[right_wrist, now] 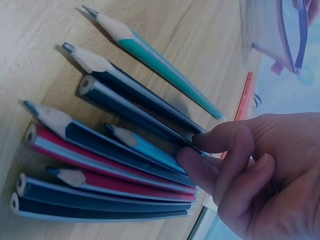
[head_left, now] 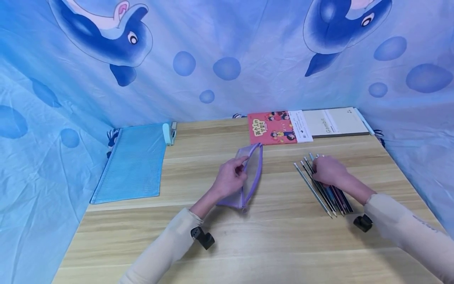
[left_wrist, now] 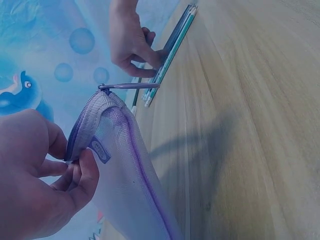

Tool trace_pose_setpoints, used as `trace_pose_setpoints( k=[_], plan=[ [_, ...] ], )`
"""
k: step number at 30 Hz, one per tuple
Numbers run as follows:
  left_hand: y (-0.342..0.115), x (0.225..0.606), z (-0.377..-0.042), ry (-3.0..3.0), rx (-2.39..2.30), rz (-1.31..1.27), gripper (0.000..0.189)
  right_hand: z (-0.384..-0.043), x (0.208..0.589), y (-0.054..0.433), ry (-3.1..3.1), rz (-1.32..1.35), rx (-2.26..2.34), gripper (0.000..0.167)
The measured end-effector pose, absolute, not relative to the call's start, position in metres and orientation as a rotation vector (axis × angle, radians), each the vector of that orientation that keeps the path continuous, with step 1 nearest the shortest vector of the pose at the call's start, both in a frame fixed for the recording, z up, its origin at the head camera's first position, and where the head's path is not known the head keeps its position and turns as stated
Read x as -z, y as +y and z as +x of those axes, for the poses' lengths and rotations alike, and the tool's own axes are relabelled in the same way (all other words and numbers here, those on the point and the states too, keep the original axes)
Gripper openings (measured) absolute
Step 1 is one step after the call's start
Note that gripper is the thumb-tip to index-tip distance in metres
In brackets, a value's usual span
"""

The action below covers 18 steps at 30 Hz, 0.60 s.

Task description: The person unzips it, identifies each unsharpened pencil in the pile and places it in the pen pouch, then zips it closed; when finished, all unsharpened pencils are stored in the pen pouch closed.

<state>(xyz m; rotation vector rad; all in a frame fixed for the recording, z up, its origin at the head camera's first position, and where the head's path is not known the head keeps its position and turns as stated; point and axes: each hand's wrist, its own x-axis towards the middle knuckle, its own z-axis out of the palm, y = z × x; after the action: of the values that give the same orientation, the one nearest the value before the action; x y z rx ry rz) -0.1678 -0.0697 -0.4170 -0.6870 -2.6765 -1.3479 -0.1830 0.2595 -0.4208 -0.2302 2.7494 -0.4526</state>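
My left hand (head_left: pixel 229 178) grips the edge of a see-through mesh pencil pouch (head_left: pixel 252 170) with purple zip trim. In the left wrist view, thumb and fingers pinch the zip edge beside a small label (left_wrist: pixel 100 150), and the pouch mouth gapes. To the right, several pencils (right_wrist: pixel 125 155) lie side by side on the table, some sharpened, some with flat ends. Over their far ends, my right hand (head_left: pixel 329 170) pinches a dark unsharpened pencil (right_wrist: pixel 132 111) between thumb and forefinger. A green pencil (right_wrist: pixel 167 72) lies at the side of the row nearest the pouch.
A blue mesh folder (head_left: pixel 131 163) lies at the table's left, with a mint stapler (head_left: pixel 167 134) by its far corner. Along the back edge are a pink book (head_left: pixel 267 128) and a pale notebook (head_left: pixel 337 123). Behind hangs a blue dolphin-print curtain (head_left: pixel 262 90).
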Motion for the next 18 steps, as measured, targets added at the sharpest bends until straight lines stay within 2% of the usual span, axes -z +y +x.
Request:
trace_pose_setpoints(
  k=[9,18],
  plan=[
    [-0.069,0.417,-0.167,-2.686,1.32,-0.694,0.055,-0.185,0.424,0.259,2.799,-0.239,0.409,0.01],
    [-0.069,0.416,-0.166,-2.681,1.313,-0.694,0.054,-0.188,0.407,0.258,2.762,-0.251,0.592,0.016]
  ],
)
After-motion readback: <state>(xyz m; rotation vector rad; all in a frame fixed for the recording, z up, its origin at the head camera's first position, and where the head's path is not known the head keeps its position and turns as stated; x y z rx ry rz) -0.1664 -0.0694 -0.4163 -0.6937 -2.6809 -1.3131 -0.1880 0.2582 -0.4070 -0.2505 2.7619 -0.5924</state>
